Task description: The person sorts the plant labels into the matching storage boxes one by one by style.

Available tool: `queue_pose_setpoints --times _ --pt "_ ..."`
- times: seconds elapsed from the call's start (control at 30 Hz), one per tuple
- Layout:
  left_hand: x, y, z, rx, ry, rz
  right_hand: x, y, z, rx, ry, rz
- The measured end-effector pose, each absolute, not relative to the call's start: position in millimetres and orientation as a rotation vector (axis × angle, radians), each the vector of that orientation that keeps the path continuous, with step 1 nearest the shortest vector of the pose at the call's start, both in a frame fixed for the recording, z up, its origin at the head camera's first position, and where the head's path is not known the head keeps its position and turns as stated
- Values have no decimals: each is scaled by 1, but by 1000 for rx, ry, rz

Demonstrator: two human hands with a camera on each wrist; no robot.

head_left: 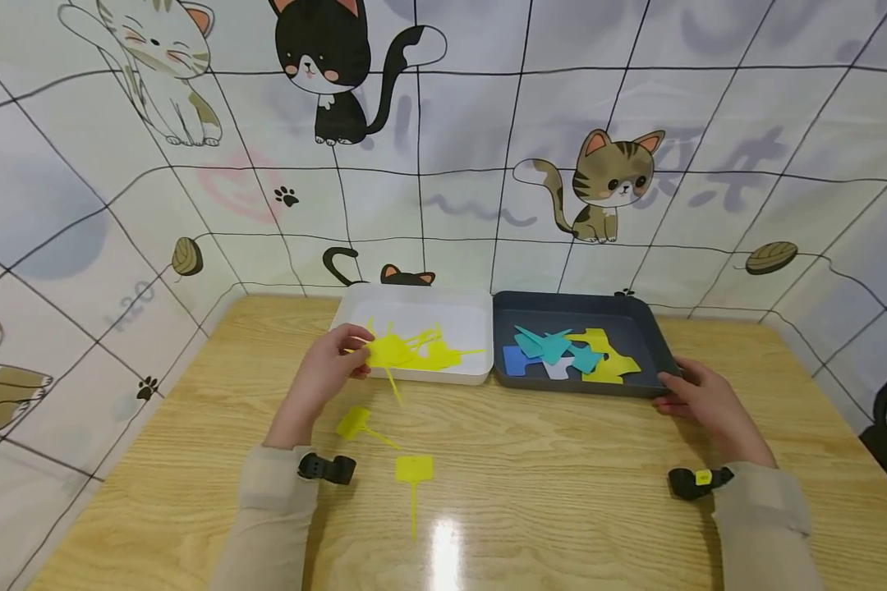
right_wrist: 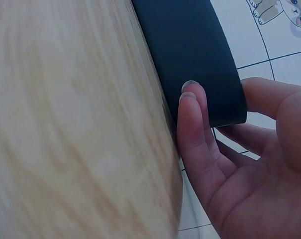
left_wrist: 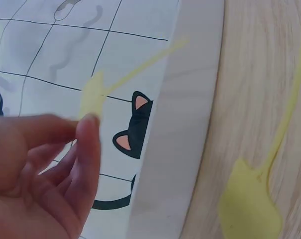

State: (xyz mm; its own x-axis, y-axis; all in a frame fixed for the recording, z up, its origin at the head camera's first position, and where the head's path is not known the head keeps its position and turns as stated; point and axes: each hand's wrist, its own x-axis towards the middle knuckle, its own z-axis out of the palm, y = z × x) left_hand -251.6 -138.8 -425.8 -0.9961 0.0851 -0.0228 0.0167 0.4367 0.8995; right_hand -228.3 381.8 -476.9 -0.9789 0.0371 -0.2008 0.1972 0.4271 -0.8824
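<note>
My left hand (head_left: 333, 361) pinches a yellow T-shaped plant label (left_wrist: 93, 97) between thumb and fingertips, at the near left corner of the white tray (head_left: 476, 328). Several more yellow labels (head_left: 439, 357) lie heaped in that tray. On the table in front of it are two loose ones, a tilted yellow label (head_left: 353, 423) and a straighter yellow label (head_left: 414, 469). My right hand (head_left: 705, 402) grips the near right corner of the dark grey tray (right_wrist: 205, 55), with fingers and thumb on different sides of its wall.
Inside the dark tray lie teal pieces (head_left: 554, 349), yellow flat pieces (head_left: 612, 365), a blue piece (head_left: 519, 361) and a pale piece (head_left: 559, 368). Both trays stand side by side at the back of the wooden table (head_left: 562, 492), against a cat-printed curtain (head_left: 458, 123).
</note>
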Motion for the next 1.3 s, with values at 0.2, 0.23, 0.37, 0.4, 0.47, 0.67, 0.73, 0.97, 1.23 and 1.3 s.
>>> queue_pose_setpoints --times 0.2,0.23,0.37,0.4,0.47,0.67,0.73,0.97,1.23,1.3 --pt "-260 -138 -432 -26 2647 1828 -229 380 -477 194 2523 -1615" --pt "-261 -139 -433 -52 2645 1856 -229 379 -477 192 2523 -1614" --pt "-267 -138 -436 -130 2619 1961 -229 378 -477 192 2524 -1608" --pt "-269 -138 -437 -135 2615 1976 -229 378 -477 193 2527 -1603" --pt "-272 -137 -439 -146 2601 1994 -229 378 -477 200 2528 -1602" --pt "-276 -136 -444 -161 2671 1842 -229 381 -478 179 2520 -1626" --pt "-276 -137 -444 -147 2753 1709 -229 382 -479 171 2518 -1636" --pt "-273 -136 -447 -32 2898 1340 -229 384 -480 199 2533 -1597" --pt "-265 -130 -447 13 2993 1067 -230 384 -479 166 2548 -1607" --pt "-265 -129 -446 13 3014 1018 -230 384 -479 176 2549 -1607"
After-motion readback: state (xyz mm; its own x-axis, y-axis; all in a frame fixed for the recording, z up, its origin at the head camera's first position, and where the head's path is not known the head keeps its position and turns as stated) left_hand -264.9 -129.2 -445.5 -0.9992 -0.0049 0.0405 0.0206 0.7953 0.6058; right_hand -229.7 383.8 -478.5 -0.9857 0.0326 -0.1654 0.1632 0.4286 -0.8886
